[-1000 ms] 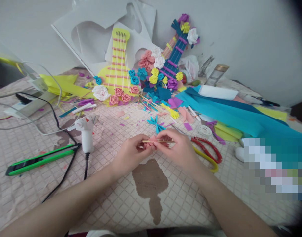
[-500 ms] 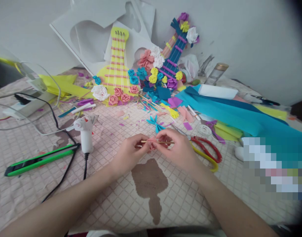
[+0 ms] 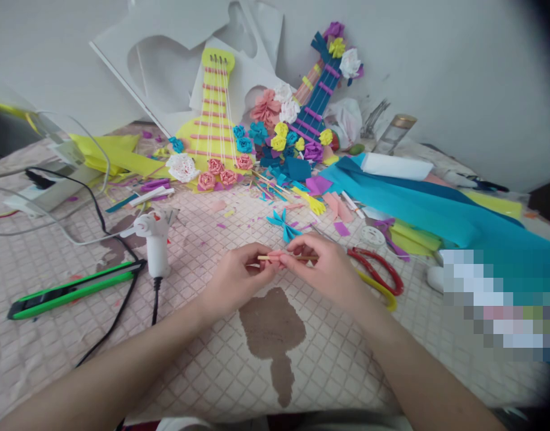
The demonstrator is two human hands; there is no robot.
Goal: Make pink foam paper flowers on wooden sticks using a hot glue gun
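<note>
Watching remotely, I see the left hand (image 3: 236, 276) and right hand (image 3: 326, 266) closed in fingertip pinches on pink paper (image 3: 274, 257) midway between them over the desk (image 3: 212, 371), a thin stick (image 3: 263, 258) against it, its long axis running left to right.

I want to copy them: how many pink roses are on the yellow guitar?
4, near the bottom of the yellow guitar: lower left rose, upper left rose, lower right rose, upper right rose. Others might be hidden.
</note>
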